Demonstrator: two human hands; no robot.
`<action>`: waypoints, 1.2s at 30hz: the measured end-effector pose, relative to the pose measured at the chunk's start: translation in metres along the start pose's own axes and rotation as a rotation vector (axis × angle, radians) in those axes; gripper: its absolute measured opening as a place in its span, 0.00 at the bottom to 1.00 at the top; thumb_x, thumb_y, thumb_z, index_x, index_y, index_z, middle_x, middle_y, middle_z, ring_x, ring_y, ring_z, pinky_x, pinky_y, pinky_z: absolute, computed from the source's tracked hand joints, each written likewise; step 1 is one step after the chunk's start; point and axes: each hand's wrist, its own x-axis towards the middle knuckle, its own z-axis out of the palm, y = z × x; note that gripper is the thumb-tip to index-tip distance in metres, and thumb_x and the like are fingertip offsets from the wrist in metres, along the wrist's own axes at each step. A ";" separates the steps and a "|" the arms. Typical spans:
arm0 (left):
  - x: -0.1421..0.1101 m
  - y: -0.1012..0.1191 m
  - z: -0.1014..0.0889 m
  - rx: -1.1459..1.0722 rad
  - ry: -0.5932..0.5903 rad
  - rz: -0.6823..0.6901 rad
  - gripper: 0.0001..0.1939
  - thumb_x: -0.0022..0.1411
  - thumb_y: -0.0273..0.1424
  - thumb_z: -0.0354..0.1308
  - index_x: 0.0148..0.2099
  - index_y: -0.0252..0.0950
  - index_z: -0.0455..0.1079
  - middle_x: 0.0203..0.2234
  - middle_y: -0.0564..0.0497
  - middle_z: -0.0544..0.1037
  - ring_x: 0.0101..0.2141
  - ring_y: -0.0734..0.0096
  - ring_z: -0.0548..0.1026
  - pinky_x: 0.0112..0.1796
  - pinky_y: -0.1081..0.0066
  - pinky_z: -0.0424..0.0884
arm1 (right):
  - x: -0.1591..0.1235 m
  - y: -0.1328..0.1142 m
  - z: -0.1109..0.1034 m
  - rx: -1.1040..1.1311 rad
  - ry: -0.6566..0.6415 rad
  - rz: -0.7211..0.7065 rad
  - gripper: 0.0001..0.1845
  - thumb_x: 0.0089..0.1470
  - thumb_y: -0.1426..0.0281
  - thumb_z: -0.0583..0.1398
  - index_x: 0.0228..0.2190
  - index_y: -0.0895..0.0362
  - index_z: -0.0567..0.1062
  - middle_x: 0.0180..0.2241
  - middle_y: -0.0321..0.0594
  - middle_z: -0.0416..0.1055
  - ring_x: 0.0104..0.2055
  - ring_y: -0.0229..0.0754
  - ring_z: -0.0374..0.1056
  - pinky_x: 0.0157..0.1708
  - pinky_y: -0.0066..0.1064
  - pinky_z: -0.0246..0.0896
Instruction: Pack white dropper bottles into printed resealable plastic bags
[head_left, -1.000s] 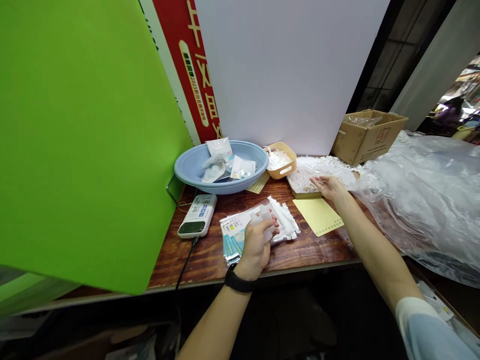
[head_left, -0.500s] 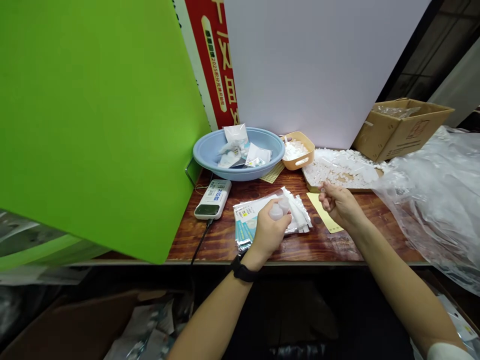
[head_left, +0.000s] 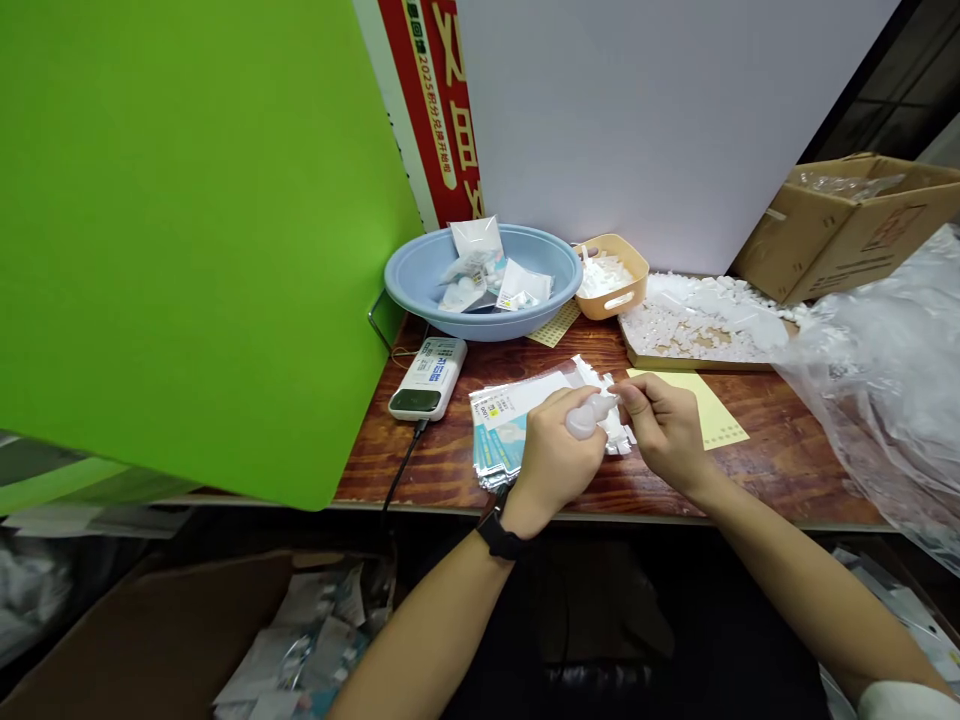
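My left hand (head_left: pixel 555 460), with a black wristband, is closed round a small translucent plastic bottle (head_left: pixel 586 417) held over a stack of silver-and-blue foil pouches (head_left: pixel 504 432) on the wooden table (head_left: pixel 780 450). My right hand (head_left: pixel 664 425) meets it from the right, its fingertips pinched at the bottle's tip on a tiny white piece that is too small to make out. A yellow card (head_left: pixel 712 410) lies just right of the hands.
A blue basin (head_left: pixel 420 285) with filled pouches stands at the back, beside a tan basket (head_left: pixel 626 275) and a tray of small white parts (head_left: pixel 697 325). A white device (head_left: pixel 429 377) lies left, a cardboard box (head_left: pixel 847 225) and clear plastic bag (head_left: pixel 892 380) right. A green board (head_left: pixel 187 230) walls the left.
My right hand came back from the tray of white parts and joined the left hand at the bottle's tip. The view tilted down and shifted slightly.
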 end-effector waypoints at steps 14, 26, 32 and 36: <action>-0.009 0.007 -0.004 0.546 0.112 0.319 0.14 0.48 0.23 0.51 0.37 0.32 0.72 0.27 0.45 0.77 0.30 0.61 0.73 0.33 0.65 0.69 | -0.013 0.007 0.008 0.184 -0.012 0.116 0.02 0.60 0.68 0.56 0.35 0.53 0.68 0.28 0.35 0.66 0.23 0.35 0.58 0.22 0.30 0.53; -0.023 0.011 -0.006 0.648 0.109 0.426 0.10 0.48 0.25 0.50 0.33 0.32 0.70 0.24 0.44 0.75 0.27 0.61 0.69 0.27 0.65 0.64 | -0.032 -0.004 0.009 0.164 -0.067 0.086 0.04 0.62 0.68 0.55 0.34 0.52 0.68 0.22 0.32 0.60 0.20 0.35 0.55 0.20 0.31 0.50; -0.013 0.000 -0.013 0.709 0.038 0.285 0.08 0.50 0.25 0.51 0.34 0.35 0.69 0.28 0.45 0.76 0.32 0.59 0.73 0.31 0.65 0.67 | -0.020 -0.003 0.008 0.352 -0.084 0.361 0.12 0.59 0.58 0.58 0.35 0.54 0.69 0.20 0.30 0.62 0.19 0.34 0.56 0.19 0.28 0.50; -0.005 -0.006 -0.015 0.782 0.041 0.130 0.11 0.48 0.23 0.51 0.35 0.35 0.69 0.29 0.44 0.77 0.34 0.57 0.74 0.32 0.64 0.67 | -0.002 0.003 -0.002 0.582 0.095 0.619 0.16 0.53 0.56 0.62 0.28 0.57 0.72 0.17 0.27 0.52 0.16 0.29 0.47 0.16 0.25 0.40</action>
